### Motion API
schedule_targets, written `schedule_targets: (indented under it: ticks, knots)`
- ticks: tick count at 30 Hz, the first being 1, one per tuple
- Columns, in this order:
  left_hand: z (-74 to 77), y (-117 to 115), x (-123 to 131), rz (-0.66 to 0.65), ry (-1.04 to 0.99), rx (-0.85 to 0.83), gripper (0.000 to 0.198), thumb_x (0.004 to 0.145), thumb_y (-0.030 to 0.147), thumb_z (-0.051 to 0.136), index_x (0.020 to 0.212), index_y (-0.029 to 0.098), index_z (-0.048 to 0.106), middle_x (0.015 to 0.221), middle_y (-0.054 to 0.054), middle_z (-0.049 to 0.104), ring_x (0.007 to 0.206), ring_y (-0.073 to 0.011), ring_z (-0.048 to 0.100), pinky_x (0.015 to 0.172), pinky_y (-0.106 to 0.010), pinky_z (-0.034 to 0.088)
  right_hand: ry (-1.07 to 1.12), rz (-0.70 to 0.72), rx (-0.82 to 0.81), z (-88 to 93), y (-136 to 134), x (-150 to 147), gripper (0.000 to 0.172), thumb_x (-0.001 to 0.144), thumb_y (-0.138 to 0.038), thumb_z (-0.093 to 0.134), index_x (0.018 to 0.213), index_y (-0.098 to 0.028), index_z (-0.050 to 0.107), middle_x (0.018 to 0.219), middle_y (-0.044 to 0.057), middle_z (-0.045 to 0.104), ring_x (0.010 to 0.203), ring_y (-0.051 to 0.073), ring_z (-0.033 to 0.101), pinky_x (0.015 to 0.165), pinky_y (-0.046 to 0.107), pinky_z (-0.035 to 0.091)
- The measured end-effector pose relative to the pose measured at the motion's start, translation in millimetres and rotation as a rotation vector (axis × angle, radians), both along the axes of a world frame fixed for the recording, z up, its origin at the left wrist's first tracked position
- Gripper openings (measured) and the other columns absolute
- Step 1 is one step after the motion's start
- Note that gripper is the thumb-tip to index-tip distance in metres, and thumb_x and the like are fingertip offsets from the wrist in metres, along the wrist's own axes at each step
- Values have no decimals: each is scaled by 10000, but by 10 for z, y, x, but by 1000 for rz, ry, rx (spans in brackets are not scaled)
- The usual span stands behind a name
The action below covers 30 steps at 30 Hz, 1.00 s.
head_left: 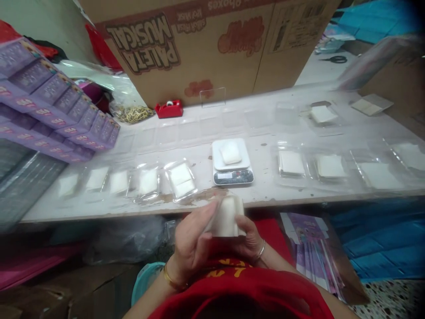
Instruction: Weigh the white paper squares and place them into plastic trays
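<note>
Just over the table's front edge, my left hand [192, 237] and my right hand [250, 237] grip a small stack of white square sheets [227, 217] from both sides. Motion slightly smears the left fingers; part of the right hand lies behind the stack. Straight ahead stands a white digital scale [233, 163] with a small white stack [230, 152] on its plate. Left of the scale, a clear plastic tray [194, 190] holds white pieces, and several similar ones continue leftward. More white stacks [291, 163] lie in clear trays on the right.
A large cardboard box [199, 48] stands behind the table [199, 153]. A red tape dispenser [169, 109] sits before it, near a row of clear trays [187, 130]. Purple boxes [59, 106] are piled at the left; black scissors [337, 59] lie at the far right.
</note>
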<state>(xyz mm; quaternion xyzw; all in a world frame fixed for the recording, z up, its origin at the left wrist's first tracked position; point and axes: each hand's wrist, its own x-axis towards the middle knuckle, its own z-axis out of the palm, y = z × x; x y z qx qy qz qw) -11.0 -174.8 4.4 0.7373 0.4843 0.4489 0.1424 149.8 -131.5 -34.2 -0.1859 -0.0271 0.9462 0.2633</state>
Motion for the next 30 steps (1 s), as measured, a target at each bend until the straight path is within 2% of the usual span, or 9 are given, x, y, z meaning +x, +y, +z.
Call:
schedule_targets:
  ticks: [4,6,10,13,16,20,23,26,30]
  knots:
    - [58,22,49,247,-162,-79,378,998,209,382,1293,172,615,1207,-90,701,1079,-196,676,937,-276,544,55,14,47,-21,33,15,509,677,-419,733,1084,-119,674,989,108,754,912,255,709,953,395,492]
    - [70,40,58,284,-150,-78,355,973,153,423,1251,192,641,1163,-62,721,1035,-175,690,906,-248,549,69,14,52,-51,37,16,484,680,-409,735,1065,-121,678,994,109,754,905,257,712,958,399,487]
    - [48,64,92,188,10,19,421,886,84,549,1291,183,605,1203,-95,701,1040,-191,689,910,-277,554,41,-21,9,-98,46,1,446,680,-366,757,1064,-151,684,927,67,768,968,270,697,970,411,479]
    - [31,70,150,131,37,76,482,829,50,607,1299,155,586,1224,-143,679,1088,-221,668,942,-322,547,6,-62,8,-99,67,-15,406,665,-355,784,1008,-152,703,854,54,771,949,255,697,945,366,496]
    - [32,68,204,109,-32,53,439,805,51,618,1233,148,611,1214,-157,666,1103,-237,649,928,-354,548,6,-113,44,-63,92,-25,401,669,-352,781,1027,-189,701,919,37,769,916,236,698,912,359,520]
    - [9,57,226,130,-163,1,323,798,91,629,1112,164,655,1151,-135,672,1059,-249,650,901,-393,544,-2,-177,75,-10,111,-32,588,663,-322,772,1226,-233,628,1039,32,753,954,255,693,913,396,527]
    - [-33,47,231,162,-339,-78,213,838,133,610,1037,177,672,1106,-120,674,1036,-258,656,896,-423,543,-26,-164,62,-12,109,-26,674,648,-313,768,1291,-223,587,1011,37,759,928,267,699,904,407,528]
    - [-55,44,231,188,-424,-105,182,863,148,597,1026,185,671,1095,-116,677,1029,-255,664,889,-422,553,-47,-153,50,-33,100,-14,669,662,-289,744,1307,-229,574,943,14,765,875,242,705,888,379,531]
    - [-30,84,174,132,-175,16,276,863,86,582,1115,177,649,1128,-121,702,1025,-221,682,876,-354,565,-49,-182,51,-48,101,-22,644,664,-248,727,1291,-250,585,958,-5,761,882,217,700,901,356,526]
